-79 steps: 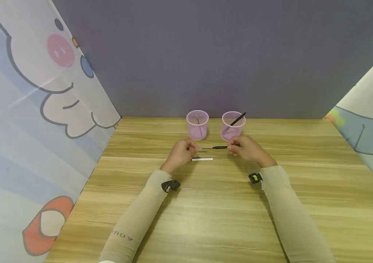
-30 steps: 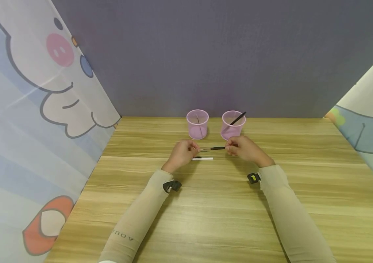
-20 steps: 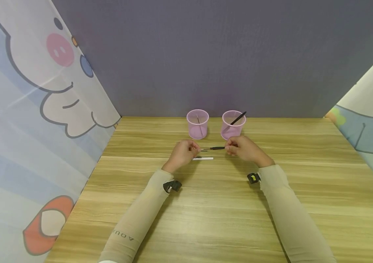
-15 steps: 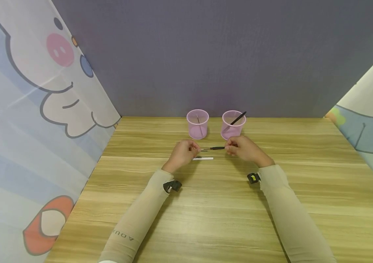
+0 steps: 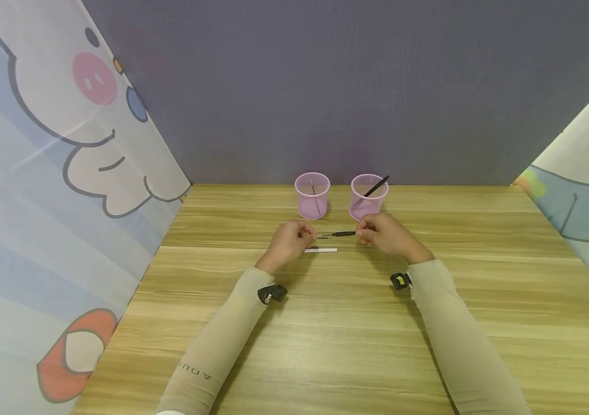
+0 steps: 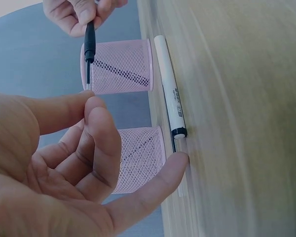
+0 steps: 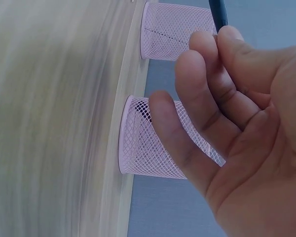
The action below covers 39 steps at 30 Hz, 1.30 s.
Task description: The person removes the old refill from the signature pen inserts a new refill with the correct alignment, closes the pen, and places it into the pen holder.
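Between my hands, level above the table, is a slim black handle (image 5: 344, 233) with a thin shaft (image 6: 88, 72); its exact kind is unclear. My left hand (image 5: 286, 242) pinches the pale far end of the shaft between thumb and index finger, its other fingers loosely bent. The handle's other end is pinched by my right hand (image 5: 385, 235), whose fingertips cover it. Below them on the table lies a white marker (image 6: 171, 89) with a black end, near my left little finger. A thin dark strip (image 6: 174, 144) shows beside the marker, partly hidden by that finger.
Two pink mesh cups stand behind my hands. The left cup (image 5: 312, 208) contains a thin dark rod (image 5: 314, 196). A black pen-like stick (image 5: 376, 187) leans out of the right cup (image 5: 358, 211). The wooden table (image 5: 336, 346) ends at a grey wall (image 5: 325, 86).
Since the earliest frame my hands have drawn slightly closer together, the right moving left with the black handle. Less of the shaft shows between them. Over the last half second almost nothing moves.
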Each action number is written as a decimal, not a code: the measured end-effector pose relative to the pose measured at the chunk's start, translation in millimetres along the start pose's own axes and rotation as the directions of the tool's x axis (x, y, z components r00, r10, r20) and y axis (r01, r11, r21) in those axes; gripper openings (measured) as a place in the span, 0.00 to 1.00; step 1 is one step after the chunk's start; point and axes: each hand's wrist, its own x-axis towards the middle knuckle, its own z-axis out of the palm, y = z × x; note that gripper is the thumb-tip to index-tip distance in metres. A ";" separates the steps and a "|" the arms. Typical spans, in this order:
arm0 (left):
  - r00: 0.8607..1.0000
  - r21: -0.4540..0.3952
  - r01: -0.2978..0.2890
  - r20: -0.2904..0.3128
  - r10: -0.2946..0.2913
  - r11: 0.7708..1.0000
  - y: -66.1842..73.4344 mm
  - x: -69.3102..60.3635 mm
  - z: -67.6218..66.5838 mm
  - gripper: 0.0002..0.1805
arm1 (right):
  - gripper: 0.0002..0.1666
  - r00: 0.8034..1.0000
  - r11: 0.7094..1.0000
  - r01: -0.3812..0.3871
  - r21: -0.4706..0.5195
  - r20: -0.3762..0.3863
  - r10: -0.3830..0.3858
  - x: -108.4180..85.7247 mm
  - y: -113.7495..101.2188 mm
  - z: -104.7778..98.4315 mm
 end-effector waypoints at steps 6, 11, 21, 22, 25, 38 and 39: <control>1.000 0.043 0.005 -0.028 -0.004 0.999 0.4 -0.3 -2.3 0.06 | 0.06 1.000 1.000 -0.012 -0.021 -0.014 0.012 -1.0 -1.0 -2.3; 0.999 0.165 0.020 -0.050 -0.012 0.986 0.6 -0.6 -4.3 0.06 | 0.06 1.000 0.999 -0.012 -0.048 -0.027 0.011 -2.0 -1.7 -5.1; 0.999 0.412 0.017 0.028 -0.031 0.911 -6.1 -3.6 -8.2 0.03 | 0.06 0.999 0.996 -0.019 -0.085 -0.042 0.016 -2.3 0.4 -8.0; 0.999 0.423 0.014 0.040 -0.034 0.906 -6.8 -3.7 -8.2 0.03 | 0.06 0.999 0.996 -0.019 -0.087 -0.042 0.016 -2.3 0.2 -8.0; 0.997 0.446 0.012 0.067 -0.046 0.895 -9.6 -3.6 -7.6 0.03 | 0.06 0.999 0.996 -0.027 -0.085 -0.040 0.024 -3.0 -0.7 -8.3; 0.994 0.480 -0.004 0.098 -0.049 0.877 -14.1 -2.5 -3.5 0.04 | 0.07 0.998 0.997 -0.039 -0.060 -0.048 0.036 -4.3 -1.3 -10.4; 0.994 0.484 -0.005 0.099 -0.049 0.875 -14.2 -2.5 -3.1 0.04 | 0.07 0.998 0.998 -0.040 -0.058 -0.048 0.037 -4.3 -1.0 -10.4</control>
